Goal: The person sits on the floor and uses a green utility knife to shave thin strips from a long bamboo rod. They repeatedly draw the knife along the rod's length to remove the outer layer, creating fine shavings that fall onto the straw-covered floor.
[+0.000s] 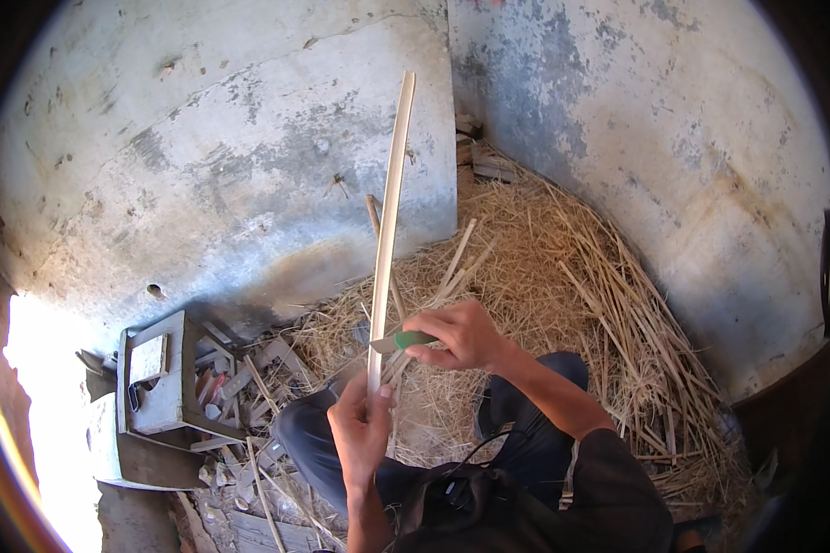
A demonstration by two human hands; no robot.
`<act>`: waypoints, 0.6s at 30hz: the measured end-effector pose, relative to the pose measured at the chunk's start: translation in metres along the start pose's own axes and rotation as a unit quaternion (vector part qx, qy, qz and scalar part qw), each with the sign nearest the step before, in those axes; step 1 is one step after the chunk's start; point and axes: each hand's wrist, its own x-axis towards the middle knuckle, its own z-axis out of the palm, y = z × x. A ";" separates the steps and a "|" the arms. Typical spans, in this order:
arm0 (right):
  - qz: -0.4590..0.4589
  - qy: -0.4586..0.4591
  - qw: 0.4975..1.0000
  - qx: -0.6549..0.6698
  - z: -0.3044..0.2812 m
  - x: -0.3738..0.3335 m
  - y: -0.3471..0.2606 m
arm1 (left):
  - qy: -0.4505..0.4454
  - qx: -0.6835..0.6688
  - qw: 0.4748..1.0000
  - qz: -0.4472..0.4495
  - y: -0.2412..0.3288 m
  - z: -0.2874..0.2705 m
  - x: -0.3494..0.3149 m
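A long pale strip of split bamboo or wood (pixel 392 203) stands nearly upright before me, leaning slightly right at its top. Its lower end is pinched between the thumb and fingers of my left hand (pixel 360 426). Above that grip, my right hand (pixel 461 334) is closed round the green handle (pixel 417 339) of a short-bladed knife. The knife's blade (pixel 385 346) lies across the strip, touching it or just in front of it. My right fingers cover part of the handle.
Straw-like shavings (pixel 535 249) cover the floor, with long thin strips piled at the right. A worn wooden box (pixel 161 369) stands at the left beside scrap wood. A thin stick (pixel 373 217) rises behind the strip. Stained walls (pixel 295 120) enclose the corner.
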 end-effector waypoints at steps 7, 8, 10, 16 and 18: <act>-0.037 0.036 0.998 -0.021 0.003 0.000 -0.001 | 0.034 0.012 0.999 0.020 0.015 0.005 -0.001; -0.041 0.041 0.998 -0.023 0.003 0.000 0.000 | 0.034 0.012 0.999 0.018 0.016 0.005 -0.001; -0.041 0.043 0.998 -0.036 0.001 0.002 -0.002 | 0.034 0.018 0.999 0.017 0.018 0.006 -0.001; -0.033 0.048 0.997 -0.056 -0.002 0.001 -0.005 | 0.045 0.041 0.997 0.039 0.017 0.008 -0.003; -0.026 0.043 0.997 -0.062 -0.003 0.001 -0.006 | 0.049 0.049 0.997 0.047 0.017 0.008 -0.004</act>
